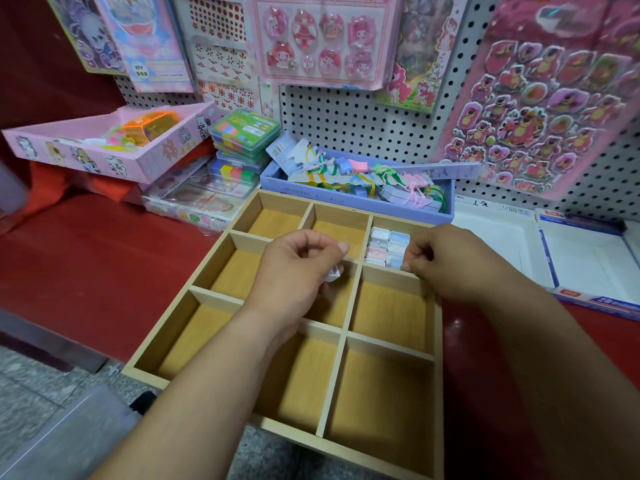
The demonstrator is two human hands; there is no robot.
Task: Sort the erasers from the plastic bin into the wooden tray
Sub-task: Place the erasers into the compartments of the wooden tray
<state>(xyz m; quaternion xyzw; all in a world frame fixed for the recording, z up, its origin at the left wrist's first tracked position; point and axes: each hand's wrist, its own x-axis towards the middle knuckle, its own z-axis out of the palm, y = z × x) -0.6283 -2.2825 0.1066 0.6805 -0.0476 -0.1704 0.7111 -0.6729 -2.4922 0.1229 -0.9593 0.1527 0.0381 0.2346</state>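
Head view. Item: wooden tray (pixel 390 346), open-topped and split by dividers into compartments, lying on a red counter (pixel 86 261) with its near edge over the counter's front. Item: erasers (pixel 388 245), small pastel blocks in white, pink and blue, packed in two rows in the far right compartment; the other compartments show bare wood. Item: left hand (pixel 298 271), held over the middle of the tray, fingers curled, gripping a white eraser (pixel 333 274) low in the fingers, with thumb and forefinger tips close together above it. Item: right hand (pixel 450 261), at the near right corner of the eraser block, fingers curled, fingertips pinching a pale eraser (pixel 403 265) at the edge of that compartment. Item: plastic bin (pixel 69 431), translucent grey, lower left, below counter level; contents cannot be made out. Item: purple box (pixel 346 199), touching the tray's far wall, holding coloured cords and small charms. Item: pink box (pixel 114 157), far left, tilted, printed with cartoon figures. Item: clear cases (pixel 244 140), stacked between the pink and purple boxes. Item: white carton (pixel 588 261), flat and open, right of the tray. Item: pegboard (pixel 346 116), behind, hung with sticker sheets (pixel 540 98).
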